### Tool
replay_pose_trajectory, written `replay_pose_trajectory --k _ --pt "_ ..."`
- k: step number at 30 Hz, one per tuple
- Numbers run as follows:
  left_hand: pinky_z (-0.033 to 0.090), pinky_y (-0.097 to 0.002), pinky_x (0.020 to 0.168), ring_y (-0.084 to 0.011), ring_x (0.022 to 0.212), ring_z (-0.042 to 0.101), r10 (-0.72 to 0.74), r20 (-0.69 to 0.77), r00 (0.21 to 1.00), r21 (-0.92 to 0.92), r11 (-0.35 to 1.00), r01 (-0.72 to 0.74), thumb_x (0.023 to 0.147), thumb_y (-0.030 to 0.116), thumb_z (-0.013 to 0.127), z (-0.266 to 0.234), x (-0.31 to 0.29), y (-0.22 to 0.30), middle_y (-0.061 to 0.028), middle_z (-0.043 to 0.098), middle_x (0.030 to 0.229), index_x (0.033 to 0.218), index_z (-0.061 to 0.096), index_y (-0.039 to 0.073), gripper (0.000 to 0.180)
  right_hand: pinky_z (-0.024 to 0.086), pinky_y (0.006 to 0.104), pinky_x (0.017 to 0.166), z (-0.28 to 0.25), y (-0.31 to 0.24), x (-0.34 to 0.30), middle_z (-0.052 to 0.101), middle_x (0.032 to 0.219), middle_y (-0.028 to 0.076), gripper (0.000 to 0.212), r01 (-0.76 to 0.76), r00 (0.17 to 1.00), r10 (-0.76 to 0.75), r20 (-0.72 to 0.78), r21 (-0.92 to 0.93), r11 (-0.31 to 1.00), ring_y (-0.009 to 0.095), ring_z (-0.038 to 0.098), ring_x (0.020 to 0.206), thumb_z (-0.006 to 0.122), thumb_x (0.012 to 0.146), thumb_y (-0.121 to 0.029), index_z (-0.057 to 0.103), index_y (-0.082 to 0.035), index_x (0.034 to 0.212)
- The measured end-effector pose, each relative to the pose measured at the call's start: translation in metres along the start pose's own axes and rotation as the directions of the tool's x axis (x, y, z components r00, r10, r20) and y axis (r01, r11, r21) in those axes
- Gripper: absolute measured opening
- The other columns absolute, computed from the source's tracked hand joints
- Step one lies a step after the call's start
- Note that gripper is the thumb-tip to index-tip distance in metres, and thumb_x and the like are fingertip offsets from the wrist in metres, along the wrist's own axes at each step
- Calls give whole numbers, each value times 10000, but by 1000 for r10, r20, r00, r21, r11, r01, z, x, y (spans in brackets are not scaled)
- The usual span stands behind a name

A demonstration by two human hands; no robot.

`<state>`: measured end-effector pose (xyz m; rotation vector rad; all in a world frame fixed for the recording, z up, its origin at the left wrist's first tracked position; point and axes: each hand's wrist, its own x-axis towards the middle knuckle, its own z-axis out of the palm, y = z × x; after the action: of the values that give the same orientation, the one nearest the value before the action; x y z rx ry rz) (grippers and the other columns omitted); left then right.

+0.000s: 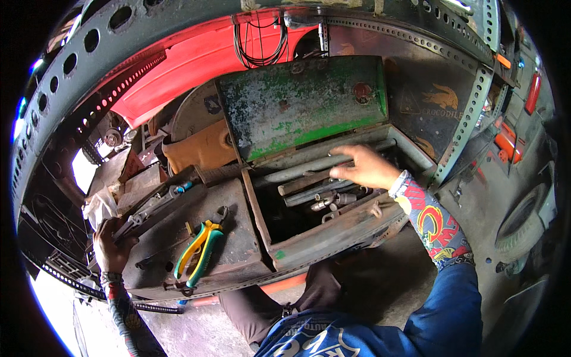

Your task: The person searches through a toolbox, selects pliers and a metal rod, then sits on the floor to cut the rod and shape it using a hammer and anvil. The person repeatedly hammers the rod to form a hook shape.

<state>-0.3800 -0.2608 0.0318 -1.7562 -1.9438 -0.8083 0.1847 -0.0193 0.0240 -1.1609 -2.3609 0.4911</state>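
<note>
My right hand (pixel 367 169) is over the open metal toolbox (pixel 333 232), thumb and fingers apart, with nothing seen in it. Under and beside it in the box lie long metal bars (pixel 306 182) and several sockets (pixel 333 200). The toolbox lid (pixel 303 107), worn green and grey, stands raised behind. At far left my left hand (pixel 112 245) curls at the end of a narrow metal tray (pixel 157 205), by a wrench (pixel 134 221); what its fingers grip is partly hidden. Pliers (pixel 201 250) with yellow and green handles lie on the dark metal surface (pixel 229 202) between.
Perforated angle-iron rails (pixel 467 128) frame the bench. A coiled cable (pixel 262 50) hangs before a red panel (pixel 196 62). Brown leather-like material (pixel 202 149) and boxes (pixel 113 172) sit behind the tray. At right, a tire (pixel 523 217) and red-orange tools (pixel 508 143) are on the floor.
</note>
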Motion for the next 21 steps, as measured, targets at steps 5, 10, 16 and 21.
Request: replay_pose_trajectory --k 5,10,16,21 --pt "519 -420 848 -345 926 681 59 -105 993 -216 973 -80 606 358 851 -22 25 28 -173 697 972 1106 686 -35 657 467 414 1044 4 -44 -3 659 1250 236 538 94 934 -115 -338 -78 993 365 629 1181 762 864 -289 619 35 1269" --pt "525 -392 850 -306 943 685 132 -61 989 -108 984 -138 738 308 838 -23 59 97 -169 703 1016 1095 685 -37 520 410 460 1099 24 -107 -18 545 1385 223 671 319 812 -379 -444 -206 925 410 519 1263 810 788 -241 543 28 1342" --pt "547 -408 805 -343 909 719 194 5 981 -165 968 -191 734 423 859 33 102 216 -213 730 987 1075 721 -21 576 222 575 1198 4 -94 7 300 1594 218 1100 329 715 -561 -417 -507 797 406 243 1498 910 632 -213 328 -127 1561" --pt "545 -461 763 -382 844 710 236 94 967 -163 962 -219 690 654 808 97 128 321 -224 724 879 995 751 21 705 290 585 1137 -9 -31 25 527 1392 148 770 210 791 -492 -364 -594 777 365 444 1335 817 713 -195 513 -91 1412"
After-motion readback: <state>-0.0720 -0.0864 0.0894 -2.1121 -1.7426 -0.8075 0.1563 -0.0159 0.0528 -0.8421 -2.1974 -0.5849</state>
